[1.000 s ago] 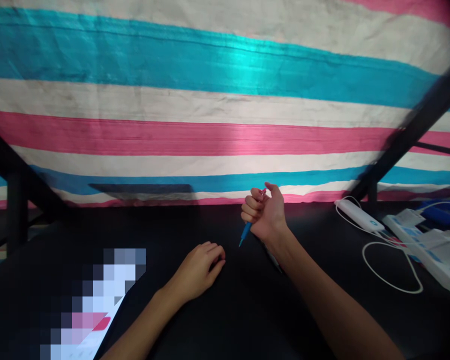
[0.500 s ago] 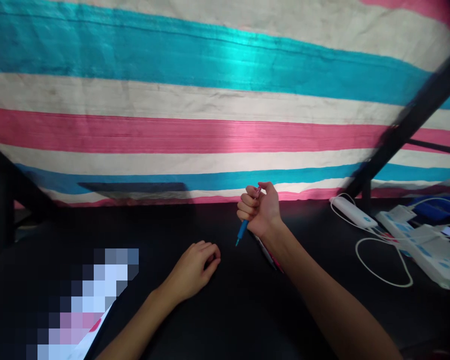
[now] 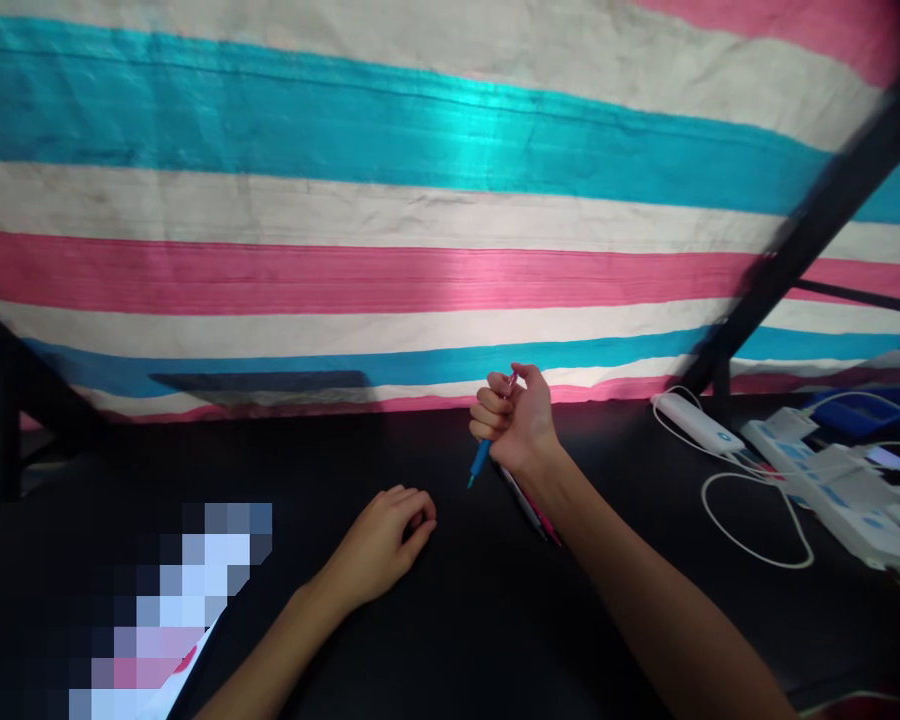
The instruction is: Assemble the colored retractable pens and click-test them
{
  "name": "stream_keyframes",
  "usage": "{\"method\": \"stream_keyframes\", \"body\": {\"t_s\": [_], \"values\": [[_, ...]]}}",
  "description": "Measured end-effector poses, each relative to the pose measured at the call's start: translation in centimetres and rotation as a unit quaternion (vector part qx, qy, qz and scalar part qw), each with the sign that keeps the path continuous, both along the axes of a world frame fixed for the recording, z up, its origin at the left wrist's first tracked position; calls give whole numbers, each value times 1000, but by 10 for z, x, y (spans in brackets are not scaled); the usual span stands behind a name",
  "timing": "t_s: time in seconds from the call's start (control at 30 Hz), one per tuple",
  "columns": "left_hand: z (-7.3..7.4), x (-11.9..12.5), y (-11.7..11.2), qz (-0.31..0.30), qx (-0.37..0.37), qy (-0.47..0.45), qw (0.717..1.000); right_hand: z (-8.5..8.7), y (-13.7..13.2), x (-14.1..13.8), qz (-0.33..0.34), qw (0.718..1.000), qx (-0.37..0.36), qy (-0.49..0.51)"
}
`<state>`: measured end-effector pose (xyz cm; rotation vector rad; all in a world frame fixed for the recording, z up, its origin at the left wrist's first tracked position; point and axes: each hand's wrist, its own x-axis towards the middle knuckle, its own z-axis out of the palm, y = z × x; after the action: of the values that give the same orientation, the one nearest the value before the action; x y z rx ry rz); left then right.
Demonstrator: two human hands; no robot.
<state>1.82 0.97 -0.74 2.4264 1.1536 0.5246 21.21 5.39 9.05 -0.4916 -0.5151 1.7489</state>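
My right hand (image 3: 514, 420) is raised over the black table, its fingers wrapped round a blue pen (image 3: 481, 458). The pen's narrow end points down and to the left below the fist; a small pinkish, shiny end shows by the thumb, and the middle is hidden in the palm. On the table to the left lies my left hand (image 3: 390, 535), palm down and loosely curved, with a gap between thumb and forefinger and nothing seen in it. A dark-and-silver pen (image 3: 523, 505) and a pink pen (image 3: 546, 520) lie partly hidden behind my right wrist.
At the right are a white power strip (image 3: 832, 500) with plugs, a white device (image 3: 696, 422) with looped cables, and a blue object (image 3: 870, 412). A bright, pixelated screen or sheet (image 3: 187, 600) is at the lower left. Striped sheeting (image 3: 420, 280) hangs behind, between dark frame bars.
The view has shifted slightly, so the things at the right appear a little further left. Both hands keep nearly the same pose, and the blue pen stays in my right hand.
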Motion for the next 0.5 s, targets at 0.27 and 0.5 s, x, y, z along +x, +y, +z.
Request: {"method": "stream_keyframes", "body": {"t_s": [0.27,0.5], "values": [[-1,-1,0,0,0,2,1000,-6,5,4,-6,1000,-5,2],[0,-2,1,-3,-6,4,1000,-11,10,7,-13,1000,7,-23]]}}
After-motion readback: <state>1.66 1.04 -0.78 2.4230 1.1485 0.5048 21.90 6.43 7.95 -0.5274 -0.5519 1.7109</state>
